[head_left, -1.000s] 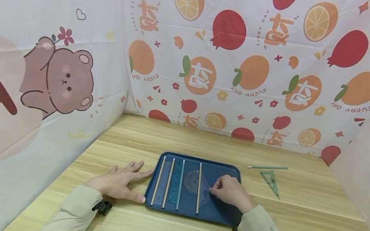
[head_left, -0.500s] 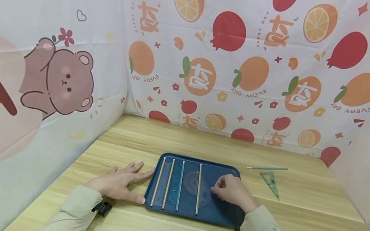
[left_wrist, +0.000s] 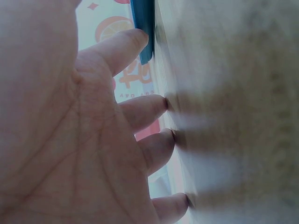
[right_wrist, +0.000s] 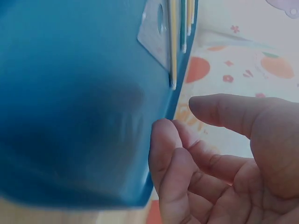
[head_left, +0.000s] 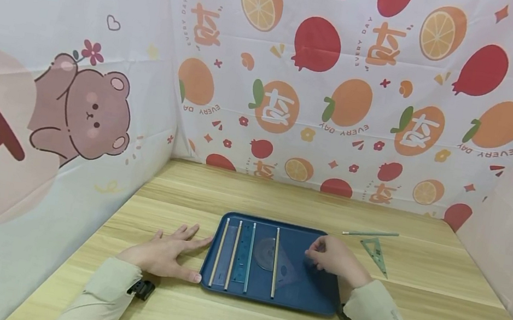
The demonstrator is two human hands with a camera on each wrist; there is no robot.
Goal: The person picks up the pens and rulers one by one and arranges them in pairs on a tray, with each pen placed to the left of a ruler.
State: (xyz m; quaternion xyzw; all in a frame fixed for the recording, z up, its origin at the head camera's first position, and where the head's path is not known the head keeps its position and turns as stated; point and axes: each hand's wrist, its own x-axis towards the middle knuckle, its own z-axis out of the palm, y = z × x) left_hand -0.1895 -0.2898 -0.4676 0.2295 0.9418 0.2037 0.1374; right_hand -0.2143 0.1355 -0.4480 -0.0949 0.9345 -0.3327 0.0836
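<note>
My left hand (head_left: 166, 253) lies flat on the table (head_left: 413, 310), thumb against the blue tray (head_left: 310, 299) to steady it; my right hand (head_left: 336, 259) hovers above the tray, fingers loosely curled, empty.

The head view is taken from above and behind the arms, facing forward and down across the wooden table (head_left: 412, 316) toward the printed backdrop; both hands and the whole blue tray (head_left: 310, 298) are included at a moderate distance. The left wrist view is set very close under the left hand (left_wrist: 70, 140), looking along the palm toward the fingertips, with the table surface turned upright and blurred; only a sliver of the tray edge is shown. The right wrist view is held equally close at the right hand (right_wrist: 224, 158), facing the tray floor. The tray is shared by all three views.
</note>
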